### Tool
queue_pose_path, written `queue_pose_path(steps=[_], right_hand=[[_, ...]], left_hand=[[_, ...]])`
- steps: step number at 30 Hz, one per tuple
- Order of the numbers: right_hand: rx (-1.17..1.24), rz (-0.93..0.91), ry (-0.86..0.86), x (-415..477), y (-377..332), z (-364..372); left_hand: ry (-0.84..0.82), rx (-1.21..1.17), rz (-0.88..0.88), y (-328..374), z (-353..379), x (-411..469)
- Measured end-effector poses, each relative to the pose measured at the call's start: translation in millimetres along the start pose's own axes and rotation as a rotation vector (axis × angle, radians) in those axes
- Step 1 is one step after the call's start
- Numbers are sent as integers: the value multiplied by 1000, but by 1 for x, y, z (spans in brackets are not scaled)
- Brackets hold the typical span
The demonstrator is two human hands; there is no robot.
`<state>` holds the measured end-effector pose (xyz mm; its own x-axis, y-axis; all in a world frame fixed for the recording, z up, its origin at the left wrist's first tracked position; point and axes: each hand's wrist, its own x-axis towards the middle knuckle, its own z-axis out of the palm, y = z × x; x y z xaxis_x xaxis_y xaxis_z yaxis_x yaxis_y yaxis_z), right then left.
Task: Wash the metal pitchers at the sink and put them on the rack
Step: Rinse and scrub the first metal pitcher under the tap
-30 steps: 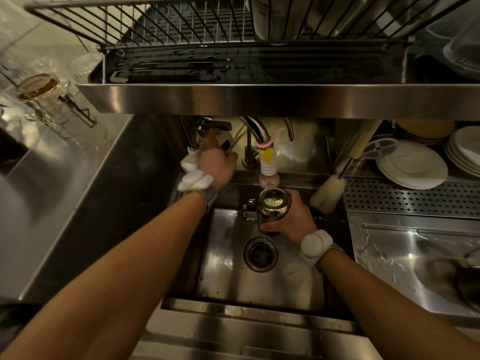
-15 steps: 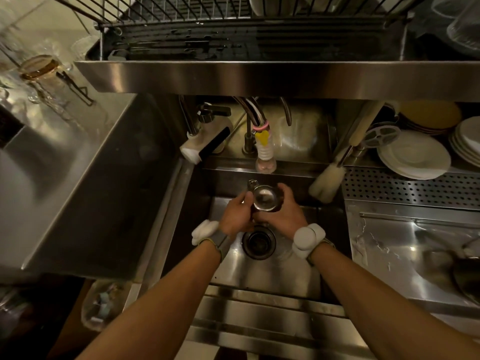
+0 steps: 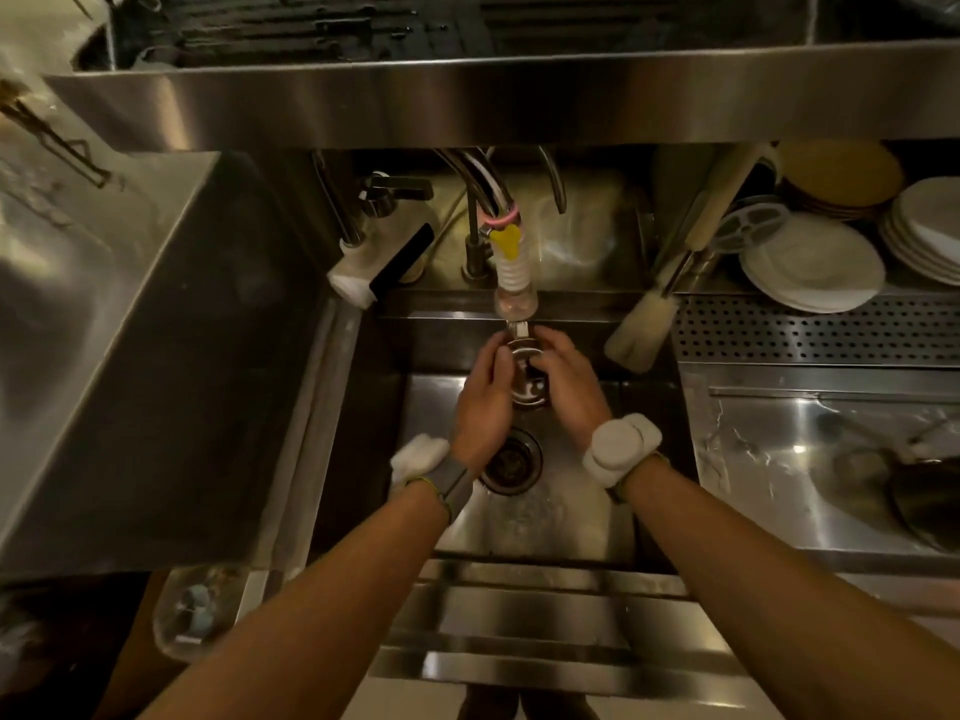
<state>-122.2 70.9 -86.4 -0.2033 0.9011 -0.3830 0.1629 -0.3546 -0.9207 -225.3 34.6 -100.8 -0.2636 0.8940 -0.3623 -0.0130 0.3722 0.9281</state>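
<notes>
A small metal pitcher [image 3: 525,374] is held over the steel sink [image 3: 561,517], just below the faucet's ribbed nozzle [image 3: 513,283]. My left hand [image 3: 485,402] grips its left side and my right hand [image 3: 563,387] grips its right side, fingers curled round it. The pitcher's handle points up toward the nozzle. Most of its body is hidden between my hands. The drying rack [image 3: 415,23] sits on the shelf above the sink.
The drain [image 3: 511,462] lies just in front of my hands. A brush [image 3: 641,324] leans at the sink's right back corner. Stacked white plates [image 3: 813,270] stand at the right, above a perforated drainboard [image 3: 831,330]. A steel counter [image 3: 93,330] flanks the left.
My left hand left the tap lever and joined the right on the pitcher. The pitcher has been turned between both hands, its handle now toward the nozzle.
</notes>
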Motion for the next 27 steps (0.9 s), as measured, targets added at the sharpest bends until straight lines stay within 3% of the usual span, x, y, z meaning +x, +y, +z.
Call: queue_pose_path(steps=[2,5,7,13,15,17,19,24,25,27], right_hand=[[26,36,18,1,25,13],[-42,327,-18,-5,69,29],[-98,376,-40,0,83,26],[95,-16,63,-7,38,27],[78,46,95,-3,48,32],[36,285,53,-2,59,37],[-7,348,27,-4,66,34],[169,-64,127,-22,39,32],[174,-93,129,-23,44,35],[67,12,133,-20,57,43]], left_hand=[[34,-15,-28,-29,3,5],[-11,9,-324,-75,4,4],[-77,10,-455,-79,3,2],[-19,-14,-12,-29,-5,9],[-22,27,-88,-37,-5,13],[-101,53,-301,-43,-5,6],[-139,72,-393,-45,-6,0],[-14,-31,68,-30,-8,-6],[4,-49,95,-33,-6,-7],[2,-57,-81,-42,-4,-10]])
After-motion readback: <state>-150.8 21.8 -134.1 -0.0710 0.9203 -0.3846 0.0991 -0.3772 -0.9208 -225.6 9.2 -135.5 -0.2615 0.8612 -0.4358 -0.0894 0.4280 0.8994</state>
